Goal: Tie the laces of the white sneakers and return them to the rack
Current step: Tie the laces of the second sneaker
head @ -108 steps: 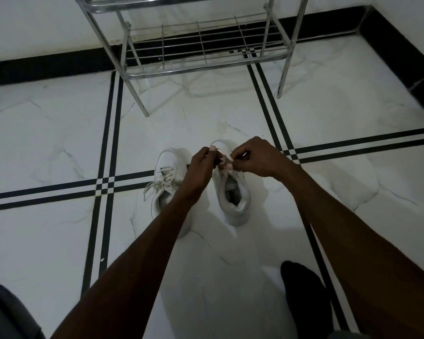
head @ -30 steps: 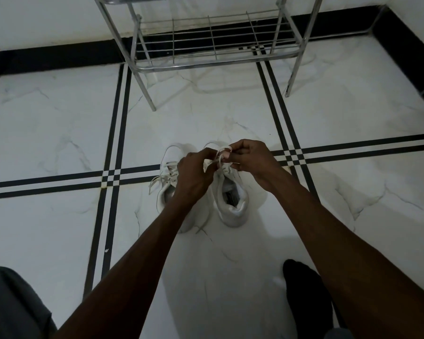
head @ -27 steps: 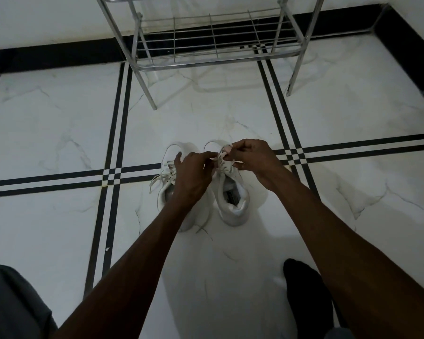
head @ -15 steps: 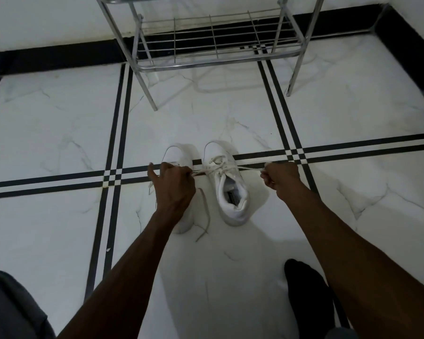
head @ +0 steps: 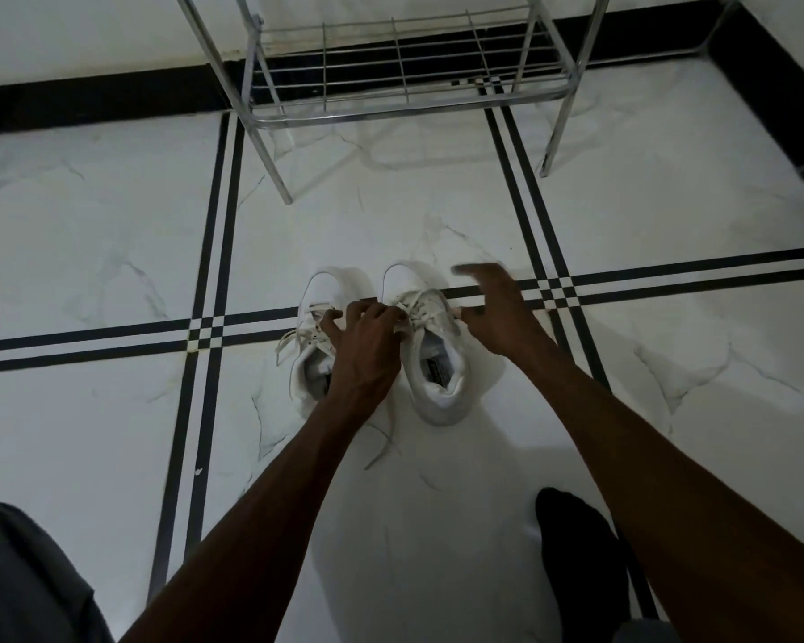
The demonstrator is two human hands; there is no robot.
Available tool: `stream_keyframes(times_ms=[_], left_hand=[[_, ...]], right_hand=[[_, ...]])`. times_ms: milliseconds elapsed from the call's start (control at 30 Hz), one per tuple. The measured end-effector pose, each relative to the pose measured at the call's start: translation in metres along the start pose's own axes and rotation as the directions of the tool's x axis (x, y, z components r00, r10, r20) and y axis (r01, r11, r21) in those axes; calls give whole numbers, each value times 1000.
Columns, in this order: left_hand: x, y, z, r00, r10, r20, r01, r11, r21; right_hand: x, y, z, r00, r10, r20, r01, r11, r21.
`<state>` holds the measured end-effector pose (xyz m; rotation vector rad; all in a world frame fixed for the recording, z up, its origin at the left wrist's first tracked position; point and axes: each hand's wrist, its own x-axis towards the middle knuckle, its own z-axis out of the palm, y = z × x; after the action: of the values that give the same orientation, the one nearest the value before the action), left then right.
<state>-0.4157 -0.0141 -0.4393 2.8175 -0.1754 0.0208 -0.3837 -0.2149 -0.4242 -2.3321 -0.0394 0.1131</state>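
Two white sneakers stand side by side on the floor, toes pointing away from me. The left sneaker (head: 314, 359) has loose laces spilling to its left. The right sneaker (head: 437, 368) has its laces drawn together over the tongue. My left hand (head: 367, 345) sits between the shoes, its fingers curled onto the right sneaker's laces (head: 418, 308). My right hand (head: 497, 313) hovers just right of that sneaker, fingers spread and blurred, holding nothing. A loose lace end (head: 381, 450) trails on the floor below my left wrist.
The metal shoe rack (head: 391, 116) stands beyond the sneakers against the wall, its lowest wire shelf bare. My foot in a black sock (head: 576, 549) rests at the lower right. Grey clothing (head: 19, 577) fills the lower left corner. The floor is white marble with black stripes.
Both hands had pulled the lace ends apart sideways. Now my right hand has let go and spread its fingers, and my left hand has moved right onto the right sneaker's laces.
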Motion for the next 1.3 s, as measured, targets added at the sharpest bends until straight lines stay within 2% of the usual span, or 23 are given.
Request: stream_keyframes(times_ms=[33, 100, 267, 367, 533, 600, 700, 867, 967, 1133, 1167, 1200, 1233, 1300], left_hand=[[1, -1, 0, 1000, -7, -1, 7, 1000, 10], [3, -2, 1, 1000, -28, -1, 28, 999, 37], [2, -4, 5, 1000, -29, -13, 29, 997, 78], [-1, -4, 5, 999, -37, 10, 36, 997, 73], [1, 15, 6, 995, -97, 40, 97, 995, -4], [4, 18, 7, 986, -163, 35, 167, 977, -135], [9, 21, 5, 941, -325, 93, 331, 829, -451], [16, 24, 11, 805, -536, 253, 546, 506, -668], [16, 23, 16, 726, -600, 336, 588, 289, -756], [14, 26, 20, 655, -620, 431, 539, -16, -842], [13, 25, 21, 656, -616, 436, 537, -25, -843], [13, 24, 22, 670, -615, 417, 538, 15, -843], [12, 21, 22, 701, -613, 364, 534, 113, -838], [8, 15, 18, 808, -559, 188, 469, 415, -780]], right_hand=[[2, 0, 3, 997, -54, 62, 53, 999, 7], [3, -2, 6, 991, -37, 125, 39, 999, -13], [3, 0, 8, 990, 27, 136, -20, 999, -51], [1, 11, 11, 982, 130, 136, -136, 990, 37], [-6, 12, 9, 968, 213, 133, -233, 959, 159], [-9, 12, 9, 963, 229, 145, -256, 942, 215], [-12, 12, 11, 955, 247, 166, -285, 921, 267], [-14, 12, 10, 941, 298, 157, -335, 883, 329], [-17, 15, 16, 927, 348, 141, -375, 860, 345], [-16, 15, 26, 896, 438, 76, -427, 799, 423], [-16, 14, 27, 890, 451, 69, -435, 792, 429], [-15, 14, 25, 893, 445, 62, -429, 804, 410], [-14, 16, 24, 909, 413, 55, -402, 838, 369], [-9, 18, 17, 946, 314, 78, -323, 908, 265]])
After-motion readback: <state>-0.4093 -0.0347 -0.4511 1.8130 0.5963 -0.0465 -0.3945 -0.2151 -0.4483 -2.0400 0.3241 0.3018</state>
